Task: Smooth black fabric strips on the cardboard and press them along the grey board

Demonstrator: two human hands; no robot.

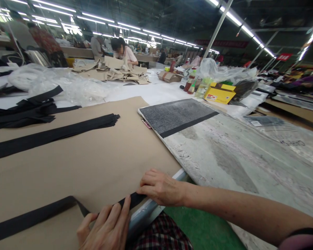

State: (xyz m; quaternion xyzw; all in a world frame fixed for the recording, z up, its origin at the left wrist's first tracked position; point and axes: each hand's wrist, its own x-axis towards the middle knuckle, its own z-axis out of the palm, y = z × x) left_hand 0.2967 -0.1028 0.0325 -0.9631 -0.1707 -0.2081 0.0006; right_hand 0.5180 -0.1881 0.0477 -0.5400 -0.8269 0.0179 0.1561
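Note:
A black fabric strip (39, 217) lies along the near edge of the brown paper, with a raised bend left of my hands. My left hand (105, 225) is closed on it at the table edge, fingers pressed down over the strip and thumb to the left. Further right, my right hand (159, 187) pinches the strip's end with curled fingers. A short stretch of the strip shows between the two hands. What lies under my fingers is hidden.
Brown paper (94, 156) covers the table. A stack of black strips (54, 133) and a looser black pile (23, 113) lie left. A worn board (224, 152) at right bears a dark grey, textured panel (177, 113). Behind are a yellow box (219, 94) and a co-worker (127, 53).

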